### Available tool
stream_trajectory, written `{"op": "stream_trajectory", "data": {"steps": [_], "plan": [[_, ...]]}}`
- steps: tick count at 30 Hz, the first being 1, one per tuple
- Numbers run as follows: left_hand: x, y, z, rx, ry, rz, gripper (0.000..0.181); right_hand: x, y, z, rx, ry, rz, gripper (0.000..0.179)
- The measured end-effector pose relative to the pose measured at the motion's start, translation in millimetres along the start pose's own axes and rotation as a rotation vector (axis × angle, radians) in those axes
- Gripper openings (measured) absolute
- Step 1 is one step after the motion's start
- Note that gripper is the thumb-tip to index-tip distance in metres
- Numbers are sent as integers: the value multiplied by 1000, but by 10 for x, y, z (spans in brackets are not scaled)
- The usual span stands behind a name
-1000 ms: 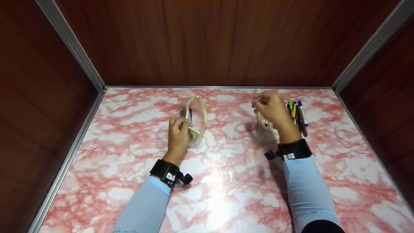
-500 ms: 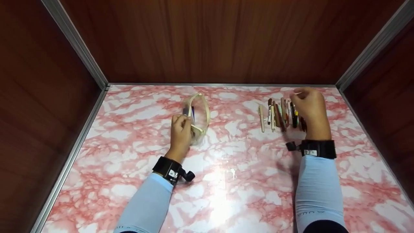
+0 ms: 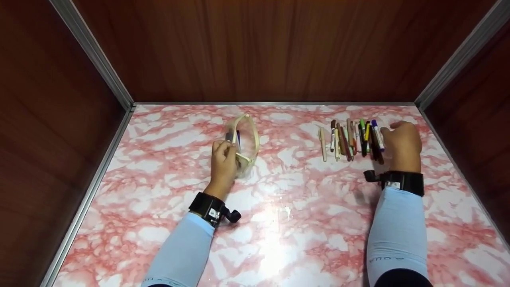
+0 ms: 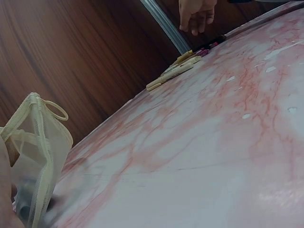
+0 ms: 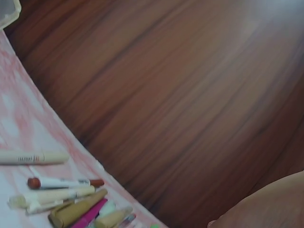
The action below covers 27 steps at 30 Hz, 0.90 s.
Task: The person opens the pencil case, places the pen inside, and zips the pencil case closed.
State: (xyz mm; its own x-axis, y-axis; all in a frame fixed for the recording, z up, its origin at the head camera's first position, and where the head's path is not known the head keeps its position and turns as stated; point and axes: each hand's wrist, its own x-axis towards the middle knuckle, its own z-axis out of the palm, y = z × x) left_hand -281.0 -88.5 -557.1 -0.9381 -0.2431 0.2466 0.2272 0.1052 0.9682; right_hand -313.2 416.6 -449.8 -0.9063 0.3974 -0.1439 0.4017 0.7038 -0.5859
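My left hand [image 3: 223,165] pinches the near-left edge of a see-through mesh pouch with cream trim [image 3: 257,140], its mouth spread apart. Inside the pouch lie a dark blue pen [image 3: 238,137] and a grey item. In the left wrist view, the pouch's mesh side [image 4: 56,137] and a zip-like edge show. My right hand [image 3: 404,145] is at the right end of a row of pens and markers, beside a white marker with purple ends [image 3: 377,136]. Its fingers hang loosely downward in the left wrist view, with nothing seen in them.
Several pens and markers lie side by side at the back right, among them a brown-capped white marker [image 3: 332,135] and a green-capped one [image 3: 362,124]. A beige pen [image 3: 322,144] lies apart at the row's left end. Wood-look panels [image 3: 275,52] enclose the marbled table [image 3: 259,223].
My right hand has moved right across the pens, from the row's left end to beyond its right end, and lowered. My left hand keeps holding the pouch in nearly the same spot.
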Motion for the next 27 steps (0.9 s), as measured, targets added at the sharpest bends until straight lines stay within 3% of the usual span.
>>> {"op": "stream_trajectory", "data": {"steps": [4,8,12,21,27], "plan": [[9,2,-5,51,8,26,20,2,143,57,99,-49,72,73],[6,-1,3,16,-2,13,21,5,288,150,162,-37,107,63],[6,0,7,-19,-10,3,22,-23,326,173,136,-62,67,58],[8,1,4,-7,-3,1,21,20,262,202,144,-146,23,41],[9,-6,11,-3,2,3,22,74,262,201,76,-156,20,42]]}}
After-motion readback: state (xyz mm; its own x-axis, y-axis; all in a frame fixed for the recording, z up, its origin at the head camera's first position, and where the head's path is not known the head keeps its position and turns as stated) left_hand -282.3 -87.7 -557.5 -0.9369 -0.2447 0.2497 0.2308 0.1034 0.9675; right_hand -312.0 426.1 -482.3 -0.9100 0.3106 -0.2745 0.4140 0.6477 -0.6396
